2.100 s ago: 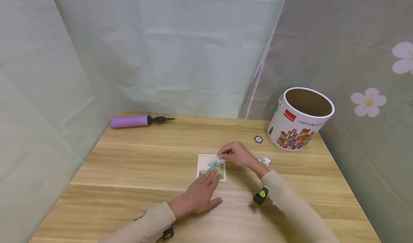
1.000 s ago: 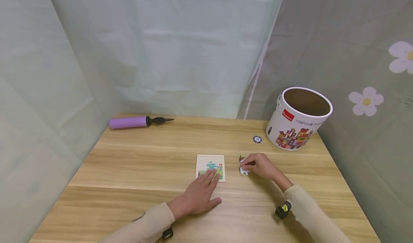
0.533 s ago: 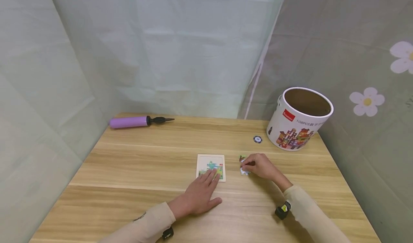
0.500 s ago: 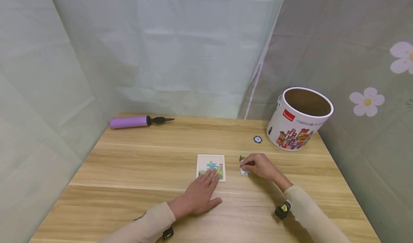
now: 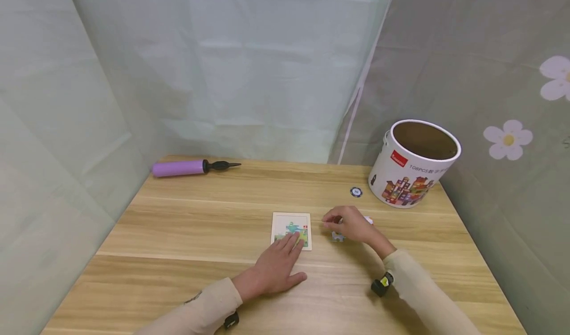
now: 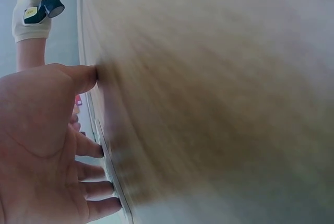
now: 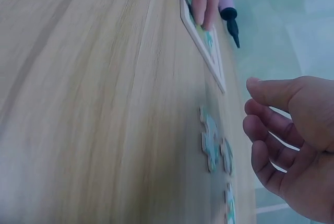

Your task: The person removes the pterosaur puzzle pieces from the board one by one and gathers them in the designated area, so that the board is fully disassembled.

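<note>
My left hand [image 5: 278, 265] lies flat with straight fingers on the lower part of a small jigsaw puzzle board [image 5: 280, 219]. The board has a pale frame and a partly filled green and blue picture; the fingers hide some of it. To the right of the board, my right hand [image 5: 349, 223] hovers over loose jigsaw pieces. In the right wrist view its fingers are loosely curled, with a gap between thumb and index finger and nothing between them. A blue-white piece [image 7: 210, 140] lies on the table beneath, beside two other pieces [image 7: 227, 156], partly overlapping in this view.
A white bucket [image 5: 383, 176] with a printed block picture stands at the back right. In front of it lies a dark poker chip [image 5: 356, 192]. A purple hand pump [image 5: 180, 168] lies at the back left. Fabric curtains [image 5: 267, 77] enclose the wooden table [image 5: 178, 236].
The right hand went from the board to the loose pieces, stayed with its fingertips at them, and has now shifted slightly left and away from the body. The left hand stays put.
</note>
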`<state>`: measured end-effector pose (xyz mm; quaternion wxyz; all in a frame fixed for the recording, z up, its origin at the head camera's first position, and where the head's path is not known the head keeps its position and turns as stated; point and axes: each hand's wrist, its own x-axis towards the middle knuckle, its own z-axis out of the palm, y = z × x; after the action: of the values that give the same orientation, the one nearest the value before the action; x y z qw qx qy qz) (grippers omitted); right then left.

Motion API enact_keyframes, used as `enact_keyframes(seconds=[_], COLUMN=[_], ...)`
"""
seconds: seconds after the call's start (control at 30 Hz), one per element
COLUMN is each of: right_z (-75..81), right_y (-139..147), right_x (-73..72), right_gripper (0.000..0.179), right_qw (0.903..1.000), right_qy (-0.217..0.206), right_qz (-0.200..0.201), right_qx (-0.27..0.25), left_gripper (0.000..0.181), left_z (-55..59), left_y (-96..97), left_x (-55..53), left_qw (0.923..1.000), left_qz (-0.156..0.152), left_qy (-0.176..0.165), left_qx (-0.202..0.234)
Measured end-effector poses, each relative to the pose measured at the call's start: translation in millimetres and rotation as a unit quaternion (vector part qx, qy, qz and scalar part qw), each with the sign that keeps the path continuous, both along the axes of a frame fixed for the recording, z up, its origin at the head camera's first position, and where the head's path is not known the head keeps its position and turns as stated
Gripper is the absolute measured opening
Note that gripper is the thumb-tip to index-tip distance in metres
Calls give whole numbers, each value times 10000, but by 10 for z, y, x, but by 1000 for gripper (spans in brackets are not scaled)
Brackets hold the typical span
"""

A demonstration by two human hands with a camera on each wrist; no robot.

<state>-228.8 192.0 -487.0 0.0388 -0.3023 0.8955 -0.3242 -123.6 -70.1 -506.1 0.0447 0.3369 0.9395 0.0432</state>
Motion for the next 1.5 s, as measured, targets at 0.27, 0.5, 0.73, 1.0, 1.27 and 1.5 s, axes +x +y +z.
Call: enact_keyframes(seconds=[0.27, 0.5, 0.73, 1.0, 1.27, 1.5], right_z=[-12, -2, 47, 8, -88, -125], right_y=[-114, -212, -365, -568, -709, -790], right_x=[-46, -75, -117, -158, -201, -211], right_gripper=[10, 11, 14, 13, 14, 13], right_qw=[9999, 9997, 9991, 9981, 9976, 9971], right_qy=[-34, -65, -226, -284, -211, -88], right_qz=[154, 201, 339, 541, 581, 583], right_qx=[23, 116, 86, 102, 299, 486], left_gripper=[80, 79, 78, 77, 77, 78], left_z=[-13, 14, 27, 53, 75, 78], left_y=[-4, 11, 21, 35, 46, 50], left_x=[-17, 2, 34, 61, 68, 52], left_qw=[9999, 9999, 9992, 9988, 9989, 9989], left_qz=[-109, 27, 188, 198, 240, 276], left_qy=[73, 6, 80, 60, -71, -202], left_qx=[34, -140, -346, -452, -403, -315])
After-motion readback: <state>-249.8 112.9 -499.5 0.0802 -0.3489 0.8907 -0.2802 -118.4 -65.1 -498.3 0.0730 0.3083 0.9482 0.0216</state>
